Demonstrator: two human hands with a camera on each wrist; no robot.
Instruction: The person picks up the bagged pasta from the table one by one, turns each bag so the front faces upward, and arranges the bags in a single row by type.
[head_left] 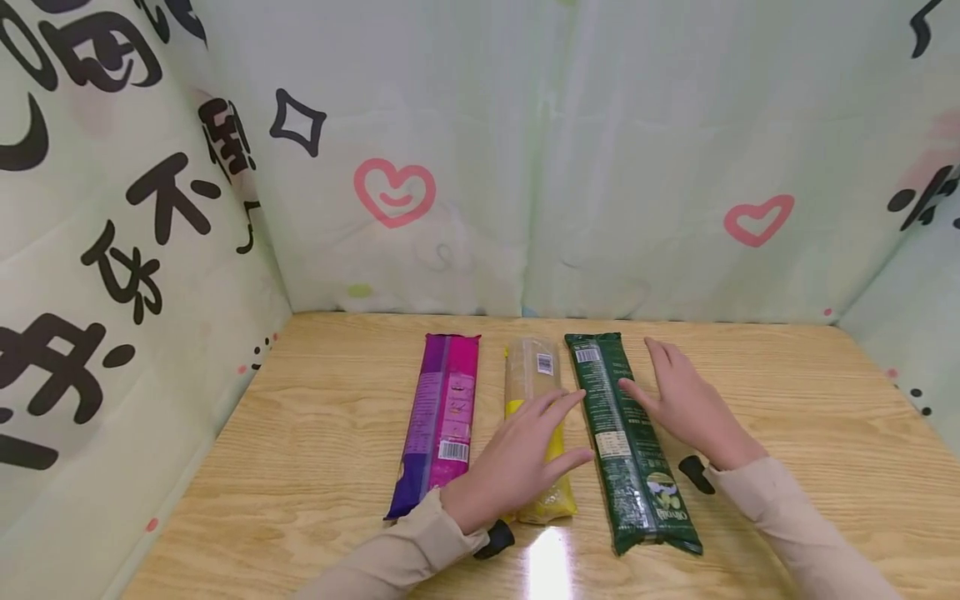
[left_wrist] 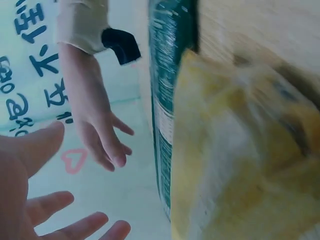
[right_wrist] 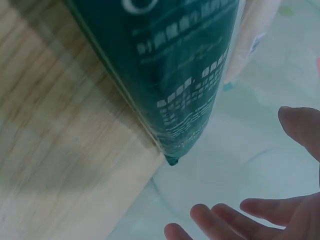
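Note:
Three long, flat plastic food packets lie side by side on the wooden table. The left one is a purple and magenta packet (head_left: 442, 408) with a barcode. In the middle is a clear and yellow packet (head_left: 534, 367) with tan contents, partly hidden by my left hand (head_left: 521, 458). That hand hovers over it, fingers spread and nothing held. At the right lies a dark green packet (head_left: 626, 442), slanted, its printing upside down in the head view. My right hand (head_left: 693, 408) is just right of it, fingers extended, thumb near its edge, holding nothing.
The wooden table (head_left: 300, 467) meets a pale patterned curtain (head_left: 637, 183) at its back edge. Similar printed cloth (head_left: 67, 250) stands along the left side. A black strap (head_left: 495, 542) is at the left wrist, another black strap (head_left: 697, 475) at the right.

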